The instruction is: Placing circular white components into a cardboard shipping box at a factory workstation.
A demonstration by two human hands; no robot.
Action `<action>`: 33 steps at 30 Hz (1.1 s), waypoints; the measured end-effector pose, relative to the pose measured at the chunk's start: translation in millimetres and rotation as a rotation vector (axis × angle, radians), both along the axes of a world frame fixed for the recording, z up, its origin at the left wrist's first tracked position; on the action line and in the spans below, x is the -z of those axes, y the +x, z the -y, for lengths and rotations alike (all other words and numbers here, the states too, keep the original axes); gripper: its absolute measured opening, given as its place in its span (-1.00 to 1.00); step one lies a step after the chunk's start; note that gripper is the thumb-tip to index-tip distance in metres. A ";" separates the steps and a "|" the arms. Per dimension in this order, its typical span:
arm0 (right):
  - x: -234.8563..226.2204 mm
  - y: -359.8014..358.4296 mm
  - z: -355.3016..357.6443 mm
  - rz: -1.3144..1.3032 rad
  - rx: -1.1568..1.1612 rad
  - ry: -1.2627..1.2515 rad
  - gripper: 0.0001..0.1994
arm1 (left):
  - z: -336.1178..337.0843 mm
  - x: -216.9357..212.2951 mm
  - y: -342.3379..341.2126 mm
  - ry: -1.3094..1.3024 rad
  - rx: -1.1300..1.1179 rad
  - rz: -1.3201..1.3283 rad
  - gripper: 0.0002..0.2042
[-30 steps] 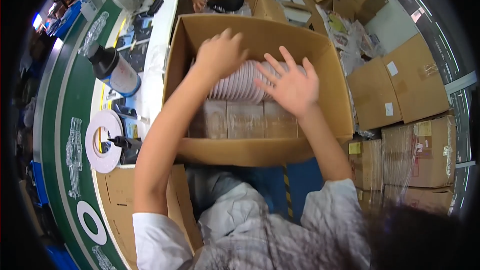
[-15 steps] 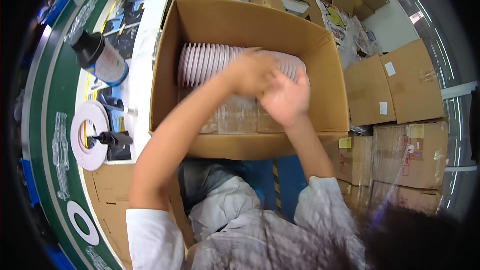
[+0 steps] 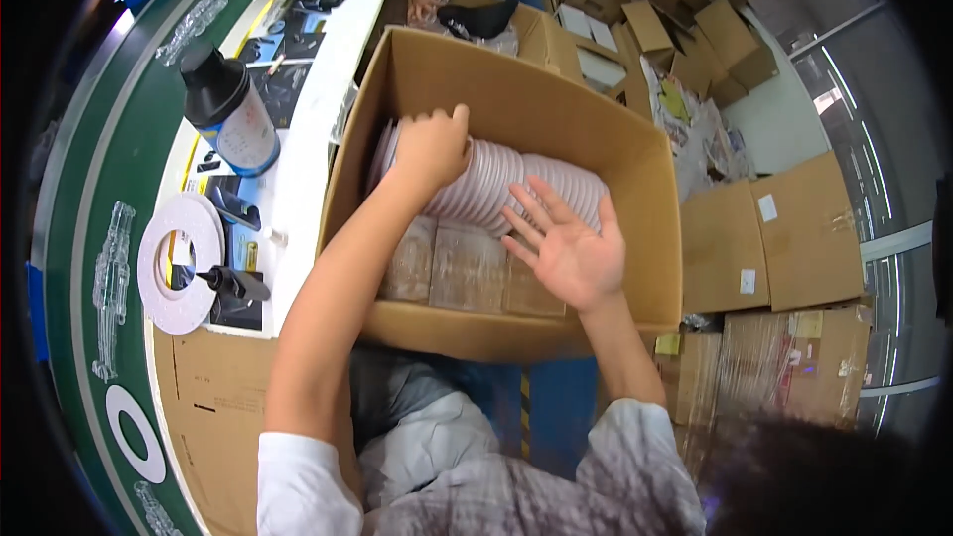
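Observation:
A deep open cardboard box [image 3: 536,333] stands before me. A row of thin white rings [image 3: 496,174] on edge lies inside it, packed tightly along its length. Over the left part of the row, my left hand [image 3: 432,149] is closed on the rings with its thumb raised; its fingertips are hidden. My right hand [image 3: 576,253] is open, palm up and fingers spread, at the near right side of the row. Beneath the rings, several clear-wrapped bundles [image 3: 467,263] line the box's near side.
Left, a white bench edge carries a black-capped bottle [image 3: 233,114], flat white rings [image 3: 164,268] and a small black bottle [image 3: 238,283]. A green conveyor [image 3: 74,337] runs beyond. Cardboard cartons [image 3: 794,248] stand at right. Another person's hand [image 3: 425,2] is at the far side.
My left hand has moved left along the row, away from my right hand. My right hand has lowered slightly, its fingers now spread. The view has shifted, with more of the far side showing.

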State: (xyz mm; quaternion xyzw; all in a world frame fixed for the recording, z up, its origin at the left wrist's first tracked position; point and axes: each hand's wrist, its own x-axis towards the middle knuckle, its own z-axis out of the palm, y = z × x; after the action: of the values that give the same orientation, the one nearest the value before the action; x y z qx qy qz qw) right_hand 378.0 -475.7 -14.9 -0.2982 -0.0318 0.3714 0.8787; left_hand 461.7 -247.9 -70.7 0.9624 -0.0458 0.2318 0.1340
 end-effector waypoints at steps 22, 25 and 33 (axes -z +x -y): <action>36.7 68.9 -2.1 0.426 -0.043 -0.343 -0.20 | 11.1 -44.9 -21.4 -0.483 0.223 -0.112 -0.74; 42.0 76.3 3.0 0.547 -0.094 -0.449 -0.27 | 5.8 -30.2 -15.2 -0.181 0.209 -0.003 -0.84; 42.1 18.2 -38.0 1.190 -0.873 -0.629 -0.42 | -3.7 -24.2 -11.0 -0.105 0.224 -0.020 -0.94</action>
State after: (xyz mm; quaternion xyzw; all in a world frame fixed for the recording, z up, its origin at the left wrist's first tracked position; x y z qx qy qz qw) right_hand 396.2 -437.7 -57.0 -0.6404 -0.5025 0.4520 0.3647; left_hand 450.7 -244.2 -46.5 0.9452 -0.1393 0.2077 0.2099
